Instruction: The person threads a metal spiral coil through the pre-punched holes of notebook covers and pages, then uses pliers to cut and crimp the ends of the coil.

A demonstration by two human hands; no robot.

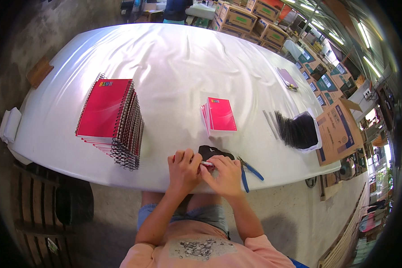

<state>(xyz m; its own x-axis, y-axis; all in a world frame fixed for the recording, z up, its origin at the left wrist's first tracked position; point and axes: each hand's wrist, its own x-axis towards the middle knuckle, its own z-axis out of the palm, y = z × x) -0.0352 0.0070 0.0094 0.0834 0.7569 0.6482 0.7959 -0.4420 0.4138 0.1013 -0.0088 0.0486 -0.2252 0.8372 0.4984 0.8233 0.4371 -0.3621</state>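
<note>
Near the table's front edge, my left hand point(183, 170) and my right hand point(225, 174) close together on a small notebook point(206, 164). Its white page edge and a little red show between my fingers; the rest is hidden. Just beyond my hands lies a black cloth point(215, 152). Beside my right hand rest pliers with blue handles point(253, 171). Farther back stands a short stack of small red notebooks point(221, 115) without visible spirals. At the left rises a tall stack of red notebooks point(105, 107) with black spiral bindings.
Black spirals point(303, 130) fill a white bag at the right, with a few loose spirals point(270, 123) beside it. A cardboard box point(339, 131) stands off the right edge. Purple notebooks point(286, 79) lie far right on the white-covered table point(169, 67). A person point(175, 11) is beyond it.
</note>
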